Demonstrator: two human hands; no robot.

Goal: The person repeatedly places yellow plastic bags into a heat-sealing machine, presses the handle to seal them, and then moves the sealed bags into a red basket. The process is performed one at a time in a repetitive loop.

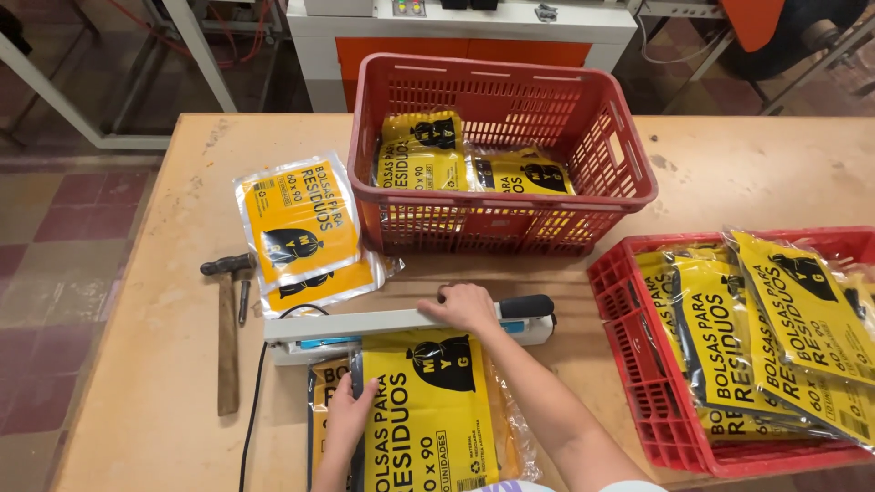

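Yellow-and-black plastic packet [428, 410] lies flat at the near centre of the surface [729, 173], its far edge tucked under the arm of a white heat sealer [365, 325]. Right hand [467, 307] rests palm-down on the sealer arm, fingers curled over the bar, next to its black handle [526, 306]. Left hand [348, 415] lies flat and open on the packet's left edge, fingers spread. A second packet seems to lie underneath, though only its edge shows.

Black cord [253, 401] runs from the sealer's left end toward the near edge. Left of the sealer, a hammer [226, 328] with a wooden handle, and a small bolt-like metal piece just beside it. Far-left of the sealer, a small stack of the same packets [301, 228], loose on the surface.

Far centre, a red crate [510, 100] with a few packets inside. Right, a second red crate [656, 364] filled with overlapping packets. Beyond the surface, a white and orange machine [456, 36]; tiled floor [55, 219] on the left.
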